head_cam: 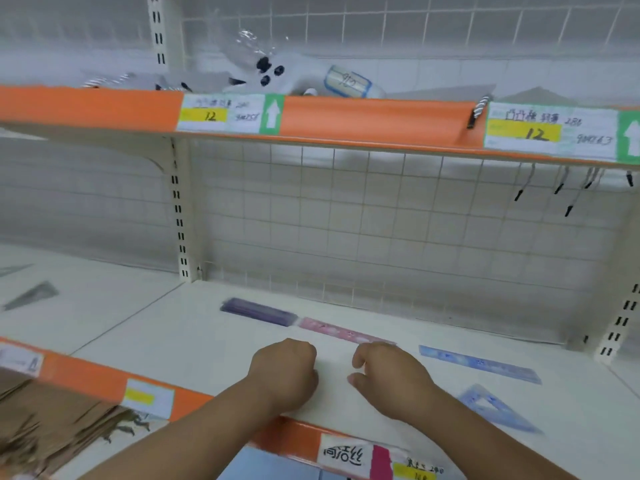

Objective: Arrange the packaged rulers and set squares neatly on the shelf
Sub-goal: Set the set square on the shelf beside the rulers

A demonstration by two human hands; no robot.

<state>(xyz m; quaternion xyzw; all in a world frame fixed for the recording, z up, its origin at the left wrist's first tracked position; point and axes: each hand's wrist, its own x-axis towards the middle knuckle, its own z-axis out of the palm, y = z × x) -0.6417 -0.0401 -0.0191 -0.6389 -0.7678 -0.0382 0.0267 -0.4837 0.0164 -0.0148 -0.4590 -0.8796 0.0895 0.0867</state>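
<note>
Since these packets look thin, light, bendy and slick in their film, I'd slide each one toward the front edge of the shelf and pinch a long side. The pink ruler lies mid-shelf, the purple pack is just beside its left end, the blue ruler is further right, and the blue set square is near the front right. That's one of each, four in all, plus two grey set squares on the left board. The left grip is balled tight and empty. The right grip is loosely curled at the pink ruler's near end, holding nothing I can see.
</note>
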